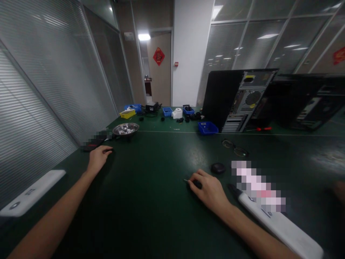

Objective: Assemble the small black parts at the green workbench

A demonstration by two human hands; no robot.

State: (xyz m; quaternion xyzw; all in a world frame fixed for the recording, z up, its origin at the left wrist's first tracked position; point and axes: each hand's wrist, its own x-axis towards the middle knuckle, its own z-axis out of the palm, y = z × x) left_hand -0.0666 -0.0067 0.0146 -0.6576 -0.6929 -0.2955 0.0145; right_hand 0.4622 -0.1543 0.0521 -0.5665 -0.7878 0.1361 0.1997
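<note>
On the left of the table, my left hand (pixel 98 158) is closed in a pinch around a small dark piece (pixel 109 149), too small to name. A shiny metal bowl (pixel 125 129) with small bits in it stands just beyond that hand. Nearer the middle, my right hand (pixel 208 187) is curled around what looks like a small screwdriver with a dark handle (pixel 197 183). Its thin metal tip points left, just above or on the green tabletop (pixel 151 187). A black computer mouse (pixel 218 168) lies just beyond my right hand, apart from it.
A white bar-shaped device (pixel 283 226) lies beside my right forearm, another (pixel 33 194) at far left. Glasses (pixel 235 148), a blue bin (pixel 207 128) and a black computer tower (pixel 223 97) are at right. A yellow tray (pixel 127 114) sits at the back. A blurred hand-like shape shows at the right edge.
</note>
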